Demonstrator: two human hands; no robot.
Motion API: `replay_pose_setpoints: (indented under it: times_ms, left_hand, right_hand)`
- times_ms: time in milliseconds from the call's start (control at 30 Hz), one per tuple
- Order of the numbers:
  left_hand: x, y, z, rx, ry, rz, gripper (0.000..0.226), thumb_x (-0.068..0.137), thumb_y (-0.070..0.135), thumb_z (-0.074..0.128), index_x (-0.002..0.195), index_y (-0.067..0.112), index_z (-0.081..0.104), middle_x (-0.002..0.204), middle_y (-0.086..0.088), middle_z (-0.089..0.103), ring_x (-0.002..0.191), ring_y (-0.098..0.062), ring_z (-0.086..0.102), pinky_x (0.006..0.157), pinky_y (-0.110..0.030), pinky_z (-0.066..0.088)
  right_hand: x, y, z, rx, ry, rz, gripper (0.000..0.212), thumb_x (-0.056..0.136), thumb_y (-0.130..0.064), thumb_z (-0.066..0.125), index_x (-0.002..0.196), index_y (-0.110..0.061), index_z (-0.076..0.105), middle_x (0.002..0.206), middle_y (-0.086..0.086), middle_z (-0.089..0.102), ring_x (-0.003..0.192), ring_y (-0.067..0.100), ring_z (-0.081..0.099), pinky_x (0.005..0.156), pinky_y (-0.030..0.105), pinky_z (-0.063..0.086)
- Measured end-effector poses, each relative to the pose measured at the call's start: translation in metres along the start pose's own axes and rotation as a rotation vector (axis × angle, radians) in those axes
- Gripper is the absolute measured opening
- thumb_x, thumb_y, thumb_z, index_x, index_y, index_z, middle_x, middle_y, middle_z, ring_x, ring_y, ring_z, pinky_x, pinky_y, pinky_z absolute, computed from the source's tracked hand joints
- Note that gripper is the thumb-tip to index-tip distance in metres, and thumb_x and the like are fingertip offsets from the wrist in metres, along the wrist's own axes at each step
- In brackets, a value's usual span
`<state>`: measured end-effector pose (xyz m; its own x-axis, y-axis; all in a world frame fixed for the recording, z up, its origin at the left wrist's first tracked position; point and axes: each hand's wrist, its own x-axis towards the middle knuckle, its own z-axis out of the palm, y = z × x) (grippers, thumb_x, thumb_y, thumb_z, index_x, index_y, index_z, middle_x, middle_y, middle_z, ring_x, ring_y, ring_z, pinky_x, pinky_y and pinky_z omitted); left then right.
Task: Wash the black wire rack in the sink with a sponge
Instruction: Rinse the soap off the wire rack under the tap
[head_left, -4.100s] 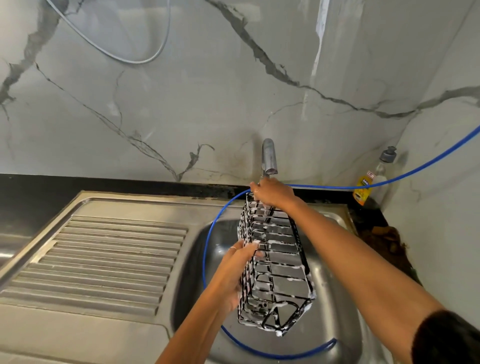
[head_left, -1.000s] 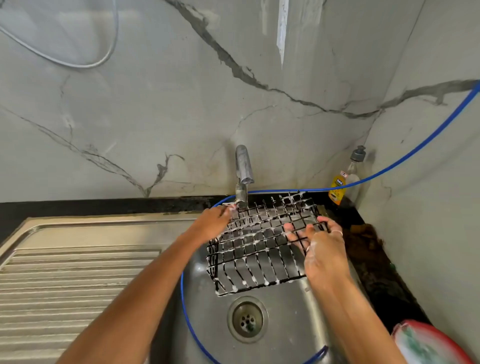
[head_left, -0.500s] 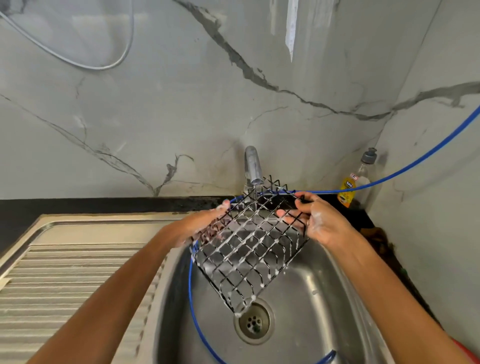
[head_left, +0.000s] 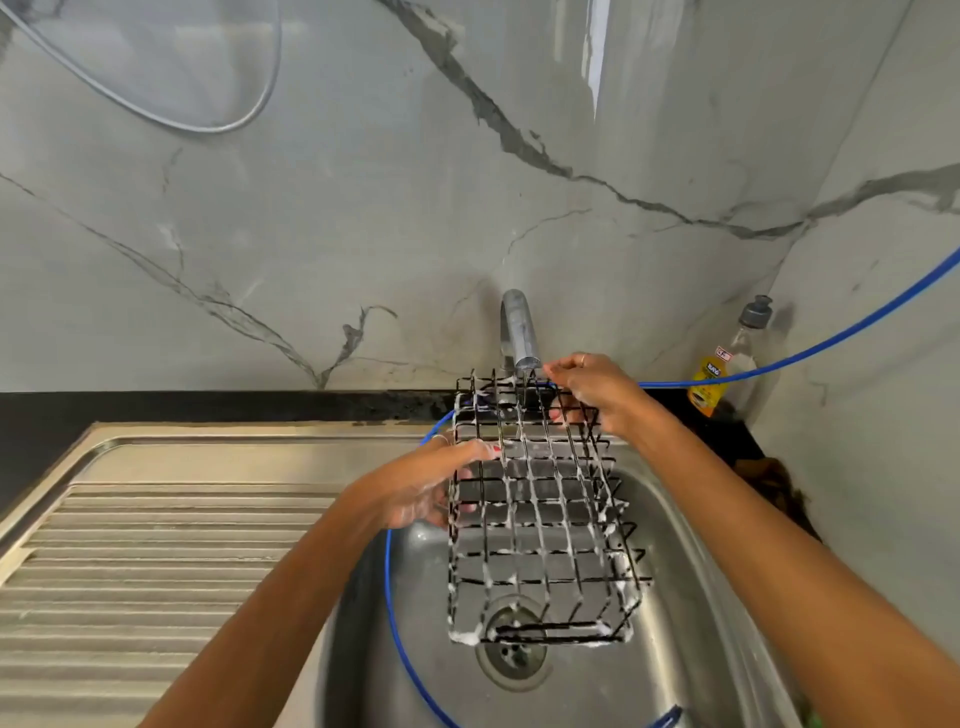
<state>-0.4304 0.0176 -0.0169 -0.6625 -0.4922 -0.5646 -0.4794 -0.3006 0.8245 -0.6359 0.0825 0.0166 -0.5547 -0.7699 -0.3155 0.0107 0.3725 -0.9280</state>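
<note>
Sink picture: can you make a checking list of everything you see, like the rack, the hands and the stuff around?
Surface: steel sink, drain in its bowl, ribbed drainboard at its left.
Job's things: black rack, wires foamy, held over the bowl under the tap; no sponge seen.
Clutter: soap bottle in the back right corner; dark lump on the counter, cannot tell what.
Grippers: left hand grips the rack's left side; right hand grips its far edge.
Cables: blue hose comes from the right and loops into the bowl; grey hose on the wall.
Surroundings: marble wall, black counter.
</note>
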Motion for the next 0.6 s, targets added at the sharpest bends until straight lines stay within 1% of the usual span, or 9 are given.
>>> replay_pose_setpoints:
  times_ms: [67,167,200,233,300,367,433,500,600]
  left_hand:
    - [0.000,-0.008,0.010,-0.038,0.096,0.006,0.067,0.077,0.047,0.071,0.131,0.016,0.046,0.131,-0.011,0.047,0.106,-0.030,0.056,0.087,-0.047,0.053]
    - [-0.001,-0.016,0.028,-0.057,0.303,0.045,0.062,0.085,0.044,0.063,0.133,0.012,0.038,0.104,-0.008,0.053,0.084,-0.022,0.055,0.079,-0.039,0.051]
    - [-0.001,-0.018,0.033,-0.048,0.356,0.050,0.069,0.082,0.047,0.063,0.135,0.012,0.034,0.106,-0.010,0.055,0.088,-0.025,0.058,0.078,-0.039,0.051]
    - [-0.001,-0.020,0.038,-0.039,0.382,0.052,0.080,0.078,0.051,0.064,0.140,0.014,0.029,0.120,-0.013,0.054,0.100,-0.029,0.058,0.080,-0.040,0.052]
    - [-0.001,-0.022,0.044,-0.056,0.417,0.044,0.099,0.069,0.059,0.064,0.148,0.020,0.020,0.142,-0.018,0.043,0.121,-0.037,0.051,0.085,-0.046,0.053]
    - [-0.001,-0.026,0.049,-0.135,0.454,0.013,0.112,0.051,0.067,0.062,0.148,0.029,0.019,0.147,-0.026,0.036,0.129,-0.044,0.045,0.091,-0.057,0.048]
    - [0.000,-0.030,0.053,-0.233,0.473,-0.002,0.112,0.049,0.067,0.061,0.147,0.030,0.021,0.148,-0.029,0.033,0.131,-0.047,0.040,0.094,-0.060,0.043]
    - [-0.003,-0.033,0.057,-0.325,0.487,0.004,0.103,0.063,0.060,0.064,0.149,0.024,0.021,0.149,-0.023,0.037,0.132,-0.042,0.041,0.097,-0.056,0.043]
    - [0.000,-0.038,0.060,-0.486,0.456,-0.020,0.093,0.084,0.053,0.060,0.154,0.023,0.008,0.155,-0.012,0.028,0.135,-0.034,0.038,0.098,-0.051,0.045]
  right_hand:
    - [0.009,0.000,0.014,-0.220,0.043,-0.085,0.025,0.096,-0.023,0.054,0.112,-0.004,0.055,0.079,0.004,0.056,0.056,0.012,0.054,0.045,0.022,0.046]
    - [0.020,0.003,0.041,-0.544,0.146,-0.197,0.029,0.098,-0.030,0.048,0.109,-0.004,0.055,0.077,0.004,0.059,0.056,0.014,0.055,0.051,0.026,0.050]
    - [0.022,0.005,0.049,-0.638,0.198,-0.199,0.034,0.099,-0.035,0.044,0.107,-0.004,0.056,0.081,0.006,0.061,0.062,0.017,0.058,0.056,0.030,0.053]
    - [0.023,0.006,0.056,-0.717,0.257,-0.192,0.039,0.099,-0.039,0.039,0.105,-0.005,0.057,0.085,0.007,0.061,0.068,0.021,0.060,0.061,0.034,0.053]
    - [0.023,0.005,0.065,-0.807,0.337,-0.148,0.045,0.100,-0.042,0.030,0.101,-0.007,0.057,0.081,0.006,0.053,0.073,0.024,0.055,0.064,0.031,0.044]
    - [0.022,0.004,0.073,-0.899,0.378,-0.093,0.053,0.101,-0.046,0.022,0.100,-0.007,0.058,0.070,0.005,0.045,0.072,0.023,0.051,0.067,0.031,0.039]
    - [0.020,0.002,0.084,-1.052,0.384,-0.055,0.064,0.100,-0.052,0.014,0.103,-0.006,0.058,0.072,0.008,0.050,0.075,0.024,0.054,0.077,0.036,0.040]
    - [0.018,0.005,0.094,-1.153,0.333,-0.076,0.065,0.099,-0.053,0.012,0.116,-0.008,0.056,0.099,0.015,0.061,0.094,0.029,0.059,0.092,0.047,0.036]
    - [0.003,0.012,0.101,-1.175,0.146,-0.190,0.058,0.100,-0.049,0.015,0.142,-0.013,0.036,0.147,0.017,0.035,0.131,0.036,0.038,0.106,0.059,0.021]
